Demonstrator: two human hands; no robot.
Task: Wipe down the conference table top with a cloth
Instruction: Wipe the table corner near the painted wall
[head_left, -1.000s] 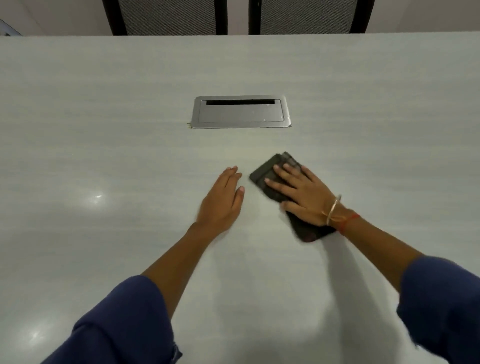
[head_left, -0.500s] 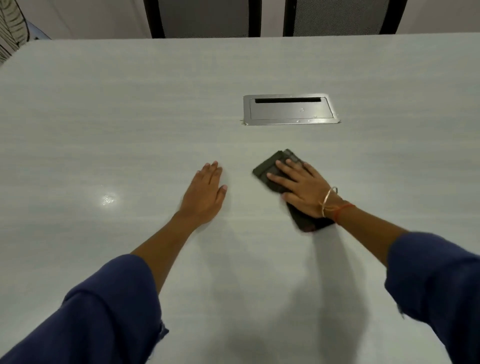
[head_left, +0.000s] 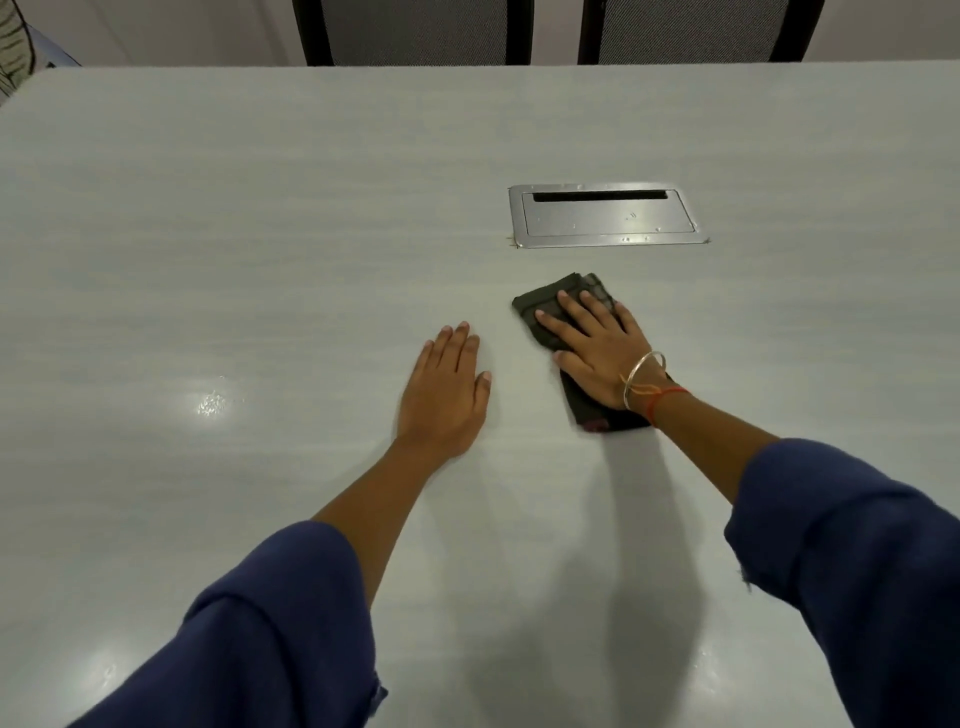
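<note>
Wipe mid-pass: right hand (head_left: 602, 353) presses flat on folded dark cloth (head_left: 545, 306), left hand (head_left: 441, 395) flat on pale grey conference table top (head_left: 260, 234), most surface likely left.

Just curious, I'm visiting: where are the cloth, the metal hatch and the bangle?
cloth (head_left: 537, 299), head view, its bare dark far-left corner.
metal hatch (head_left: 608, 218), head view, middle of its lid.
bangle (head_left: 632, 378), head view, left curve of the metal band.
</note>
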